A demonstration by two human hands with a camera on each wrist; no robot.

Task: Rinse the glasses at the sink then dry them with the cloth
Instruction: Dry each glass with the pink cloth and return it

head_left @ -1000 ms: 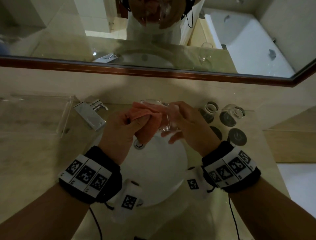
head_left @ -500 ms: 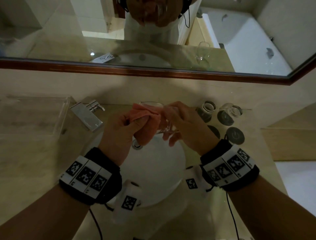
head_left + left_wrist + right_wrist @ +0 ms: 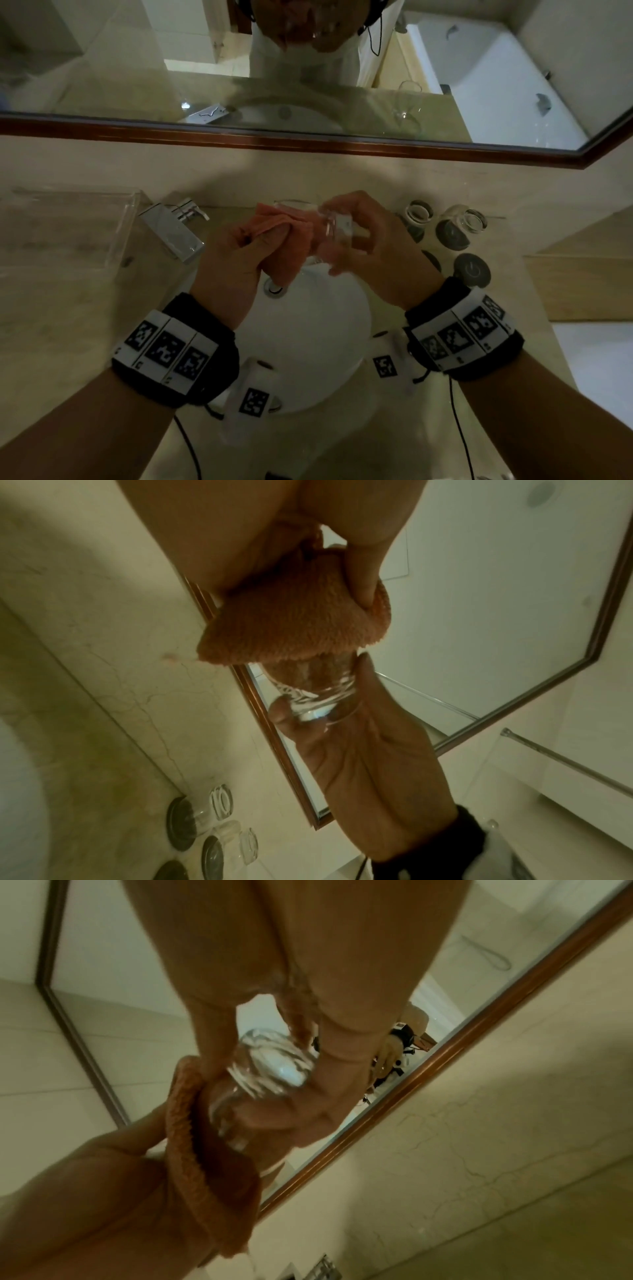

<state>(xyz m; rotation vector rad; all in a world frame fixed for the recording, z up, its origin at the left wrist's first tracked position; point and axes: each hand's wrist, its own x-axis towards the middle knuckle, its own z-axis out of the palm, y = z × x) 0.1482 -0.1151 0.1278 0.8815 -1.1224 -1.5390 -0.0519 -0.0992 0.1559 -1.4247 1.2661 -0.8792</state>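
While both wrists are reaching in from the bottom corners of the head view, the white sink (image 3: 308,342) is lying between them in the lower middle of the frame, its drain partly showing under the hanging cloth. Just above the basin, at frame centre, the left hand (image 3: 236,253) is gripping the orange cloth (image 3: 291,240), fingers curled tight round a bunched fold. Part of that cloth is sitting pushed into the open mouth of a clear glass (image 3: 334,229), which is lying tilted on its side. The right hand (image 3: 373,246) is holding the glass by its thick base, thumb and fingers curled round it; the left wrist view is showing the base (image 3: 315,704) resting against that palm, with cloth filling the glass.

Further up and to the left, a chrome tap (image 3: 174,229) is pointing toward the basin, and a clear tray (image 3: 68,226) is sitting at the far left on the beige counter (image 3: 51,325). On the right of the frame, two more glasses (image 3: 442,219) are standing beside dark round coasters (image 3: 472,270), apart from the hands. Beyond everything, a wood-framed mirror (image 3: 342,144) is running across the upper part of the frame.
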